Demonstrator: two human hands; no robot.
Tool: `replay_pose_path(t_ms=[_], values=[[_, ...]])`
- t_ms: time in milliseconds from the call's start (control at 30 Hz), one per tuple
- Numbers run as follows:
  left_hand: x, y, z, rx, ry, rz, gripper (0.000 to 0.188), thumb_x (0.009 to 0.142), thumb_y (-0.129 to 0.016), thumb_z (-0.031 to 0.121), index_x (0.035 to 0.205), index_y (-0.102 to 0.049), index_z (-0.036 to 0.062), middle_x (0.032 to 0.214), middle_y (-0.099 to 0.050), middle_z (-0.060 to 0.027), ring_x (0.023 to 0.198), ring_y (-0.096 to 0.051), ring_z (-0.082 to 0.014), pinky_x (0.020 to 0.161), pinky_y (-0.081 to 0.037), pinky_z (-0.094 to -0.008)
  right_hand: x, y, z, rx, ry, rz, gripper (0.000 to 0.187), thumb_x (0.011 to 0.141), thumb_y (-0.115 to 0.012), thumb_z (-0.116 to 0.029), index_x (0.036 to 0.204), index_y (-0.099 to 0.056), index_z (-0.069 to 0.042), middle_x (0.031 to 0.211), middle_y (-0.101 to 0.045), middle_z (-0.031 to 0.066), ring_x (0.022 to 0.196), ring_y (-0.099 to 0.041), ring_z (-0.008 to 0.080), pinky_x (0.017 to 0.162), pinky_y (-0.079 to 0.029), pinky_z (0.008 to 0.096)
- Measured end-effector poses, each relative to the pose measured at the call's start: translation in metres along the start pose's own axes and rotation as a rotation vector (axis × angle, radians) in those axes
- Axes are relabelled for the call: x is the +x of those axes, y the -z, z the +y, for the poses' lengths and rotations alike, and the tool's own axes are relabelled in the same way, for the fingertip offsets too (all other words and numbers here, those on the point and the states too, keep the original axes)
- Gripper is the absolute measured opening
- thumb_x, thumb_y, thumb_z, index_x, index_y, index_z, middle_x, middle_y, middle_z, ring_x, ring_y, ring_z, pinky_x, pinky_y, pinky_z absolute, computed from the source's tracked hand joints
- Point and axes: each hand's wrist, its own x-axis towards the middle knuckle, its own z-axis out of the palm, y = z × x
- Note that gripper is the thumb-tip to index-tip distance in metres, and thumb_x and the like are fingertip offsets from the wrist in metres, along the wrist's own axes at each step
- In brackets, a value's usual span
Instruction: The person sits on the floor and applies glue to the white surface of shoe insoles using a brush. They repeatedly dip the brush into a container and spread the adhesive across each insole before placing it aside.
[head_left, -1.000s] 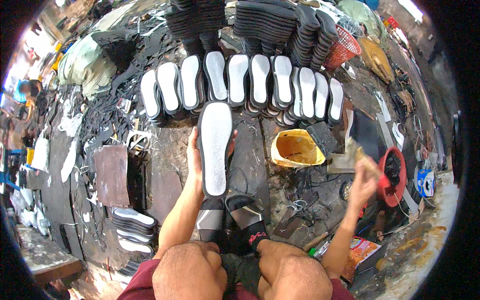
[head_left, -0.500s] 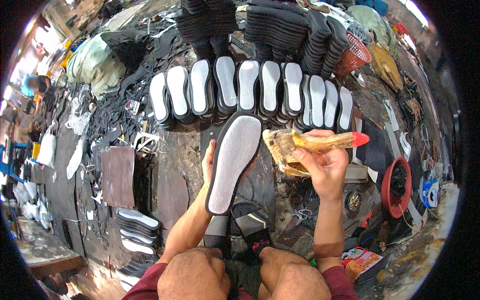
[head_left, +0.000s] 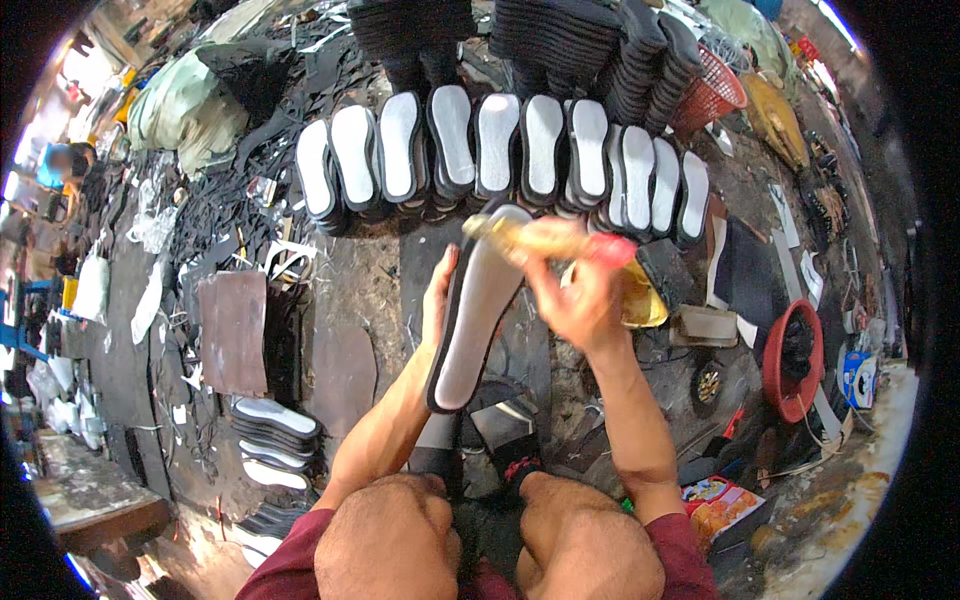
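My left hand (head_left: 442, 285) grips a shoe sole (head_left: 478, 315) by its edge, holding it raised and tilted in front of my knees. The sole has a black rim and a pale grey-white face. Closed round a glue-crusted brush (head_left: 545, 238) with a red-tipped handle is my right hand (head_left: 580, 300), blurred by motion. The brush head lies over the upper end of the sole, seemingly touching it. Beyond, a curved row of similar white-faced soles (head_left: 497, 145) rests on stacks on the floor. A yellow glue-stained container (head_left: 645, 298) shows partly behind my right hand.
Tall stacks of black soles (head_left: 555, 50) stand at the back, beside a red mesh basket (head_left: 712, 90). On the left are brown sheets (head_left: 233, 335) and a small pile of soles (head_left: 275, 430). A red basin (head_left: 772, 365) and a colourful packet (head_left: 718, 510) lie at right.
My right hand has moved left with the brush, bringing it onto the sole's upper end. The sole has turned to a more slanted angle. The yellow container has come into view.
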Motion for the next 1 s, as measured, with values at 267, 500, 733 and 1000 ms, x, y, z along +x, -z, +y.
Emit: replay_pose_path(t_ms=[267, 500, 733, 1000], values=[[0.013, 0.036, -0.001, -0.098, -0.104, 0.248, 0.076, 0.085, -0.057, 0.072, 0.117, -0.064, 0.0037, 0.089, -0.069, -0.0126, 0.07, -0.067, -0.0259, 0.064, -0.057, -0.0375, -0.055, -0.026, -0.026, 0.127, 0.054, -0.306, 0.024, 0.08, -0.074, -0.006, 0.104, -0.073, -0.009, 0.1, -0.07, 0.0065, 0.081, -0.068, 0.0261, 0.072, -0.058, 0.0373], [0.009, 0.036, 0.025, 0.018, -0.235, 0.4, 0.069, 0.089, -0.053, 0.068, 0.11, -0.065, 0.0039, 0.085, -0.068, -0.0142, 0.064, -0.065, -0.0261, 0.055, -0.054, -0.0365, -0.078, -0.028, -0.042, 0.351, 0.22, -0.486, 0.029, 0.087, -0.066, -0.013, 0.116, -0.065, -0.009, 0.097, -0.071, 0.011, 0.079, -0.071, 0.0267, 0.069, -0.059, 0.0388], [-0.007, -0.009, 0.02, -0.127, -0.302, 0.191, 0.079, 0.091, -0.052, 0.067, 0.136, -0.051, 0.002, 0.119, -0.064, -0.0225, 0.091, -0.066, -0.0313, 0.075, -0.057, -0.0415, -0.003, -0.014, 0.017, 0.114, -0.126, -0.207, 0.014, 0.088, -0.073, -0.015, 0.097, -0.07, -0.005, 0.097, -0.072, 0.0139, 0.09, -0.071, 0.0301, 0.079, -0.057, 0.04], [-0.008, 0.034, 0.024, -0.303, -0.24, -0.019, 0.083, 0.091, -0.051, 0.067, 0.138, -0.047, -0.0009, 0.119, -0.062, -0.0253, 0.099, -0.062, -0.0359, 0.085, -0.053, -0.0469, -0.063, -0.015, -0.053, 0.333, 0.084, -0.329, 0.014, 0.083, -0.077, -0.013, 0.095, -0.071, -0.008, 0.094, -0.071, 0.0077, 0.079, -0.069, 0.0245, 0.071, -0.058, 0.0366]])
